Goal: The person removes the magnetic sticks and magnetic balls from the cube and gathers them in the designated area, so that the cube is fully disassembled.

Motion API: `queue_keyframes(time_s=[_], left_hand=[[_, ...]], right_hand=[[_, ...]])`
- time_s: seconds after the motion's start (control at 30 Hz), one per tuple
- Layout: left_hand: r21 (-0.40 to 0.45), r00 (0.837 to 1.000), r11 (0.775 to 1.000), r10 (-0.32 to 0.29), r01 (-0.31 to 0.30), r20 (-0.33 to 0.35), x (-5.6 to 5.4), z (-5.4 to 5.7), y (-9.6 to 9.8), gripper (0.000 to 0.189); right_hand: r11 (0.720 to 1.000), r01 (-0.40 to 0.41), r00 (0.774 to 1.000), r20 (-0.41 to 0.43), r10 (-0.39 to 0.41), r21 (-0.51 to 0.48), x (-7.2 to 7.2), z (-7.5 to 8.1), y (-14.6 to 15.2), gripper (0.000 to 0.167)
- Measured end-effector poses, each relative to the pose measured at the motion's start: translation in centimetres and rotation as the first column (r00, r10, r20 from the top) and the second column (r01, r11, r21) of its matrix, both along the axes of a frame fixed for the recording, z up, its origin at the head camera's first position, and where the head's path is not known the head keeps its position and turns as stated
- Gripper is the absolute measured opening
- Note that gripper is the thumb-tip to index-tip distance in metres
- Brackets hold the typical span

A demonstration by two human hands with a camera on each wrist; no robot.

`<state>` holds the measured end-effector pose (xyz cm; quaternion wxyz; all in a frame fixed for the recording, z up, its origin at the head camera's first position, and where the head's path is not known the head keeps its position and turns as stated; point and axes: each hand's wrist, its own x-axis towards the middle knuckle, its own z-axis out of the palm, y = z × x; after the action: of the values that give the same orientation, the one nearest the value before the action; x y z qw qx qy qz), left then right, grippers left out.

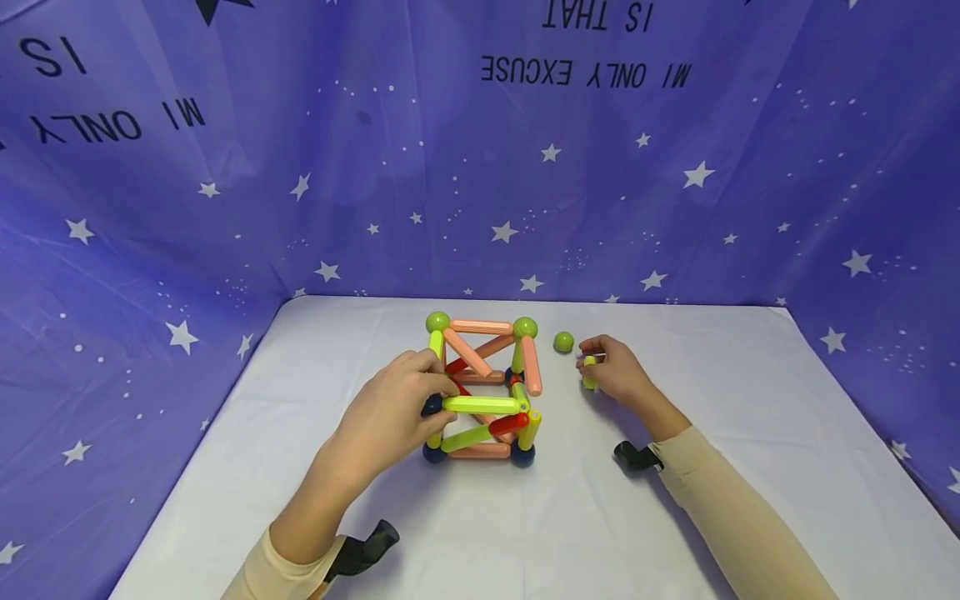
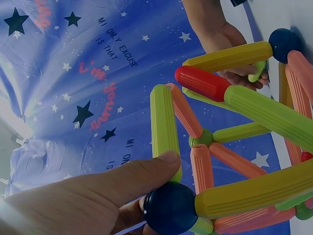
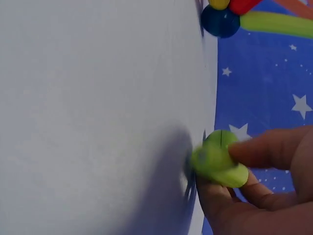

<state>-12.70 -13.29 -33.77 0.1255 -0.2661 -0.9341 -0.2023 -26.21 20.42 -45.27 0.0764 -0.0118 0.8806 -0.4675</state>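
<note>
A cube-like frame of magnetic sticks and balls stands on the table, with a green ball [image 1: 438,322] at one upper corner. My left hand [image 1: 401,412] grips its near left upper corner, thumb and fingers around a dark blue ball [image 2: 171,209]. From that ball a yellow-green stick [image 1: 483,405] reaches right, its far end bearing no ball. The thumb presses on this stick in the left wrist view. Right of the frame, my right hand [image 1: 617,372] pinches a short yellow-green stick [image 3: 217,159] close over the table; it is blurred in the right wrist view.
A loose green ball [image 1: 563,342] lies between the frame and my right hand. The white table [image 1: 570,533] meets a purple star-print cloth [image 1: 480,167] at the back and sides. Black wrist mounts [image 1: 363,550] stick out from both sleeves.
</note>
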Motion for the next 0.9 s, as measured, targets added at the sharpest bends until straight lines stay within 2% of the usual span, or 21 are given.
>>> queue_keyframes(time_s=[0.23, 0.43, 0.9], left_hand=[[-0.007, 1.000, 1.000, 0.000, 0.000, -0.004, -0.1, 0.0, 0.0, 0.020], [-0.008, 1.000, 1.000, 0.006, -0.006, 0.008, 0.0, 0.0, 0.0, 0.020], [0.001, 1.000, 1.000, -0.005, 0.005, 0.016, -0.1, 0.0, -0.2, 0.022]], right_hand=[[0.999, -0.013, 0.999, -0.031, 0.014, 0.042, 0.7, 0.0, -0.5, 0.029], [0.993, -0.018, 0.996, -0.081, 0.028, 0.119, 0.7, 0.1, -1.0, 0.032], [0.974, -0.035, 0.994, -0.089, 0.057, 0.223, 0.1, -0.2, -2.2, 0.026]])
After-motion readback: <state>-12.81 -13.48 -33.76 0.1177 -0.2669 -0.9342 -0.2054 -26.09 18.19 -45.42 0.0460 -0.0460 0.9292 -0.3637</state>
